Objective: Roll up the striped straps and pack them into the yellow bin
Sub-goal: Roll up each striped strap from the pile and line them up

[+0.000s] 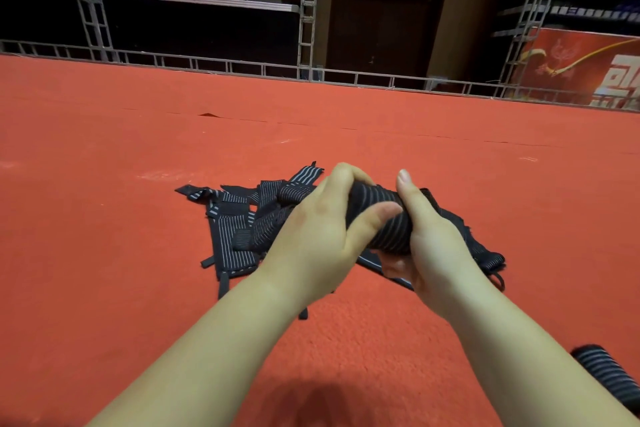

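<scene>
A rolled black strap with thin white stripes [388,218] is held above the red carpet between both hands. My left hand [318,236] grips its left end, thumb across the front. My right hand [429,239] grips its right end, thumb up, and the strap's loose tail [485,253] trails down to the right behind it. A heap of several unrolled striped straps [242,225] lies on the carpet just left of and behind my hands. Another rolled striped strap [606,374] lies at the lower right edge. No yellow bin is in view.
Red carpet [138,288] covers the floor all around. A low metal truss rail [242,66] runs along its far edge, with scaffolding racks behind, a dark door [381,28] and a red banner [588,69] at the back right.
</scene>
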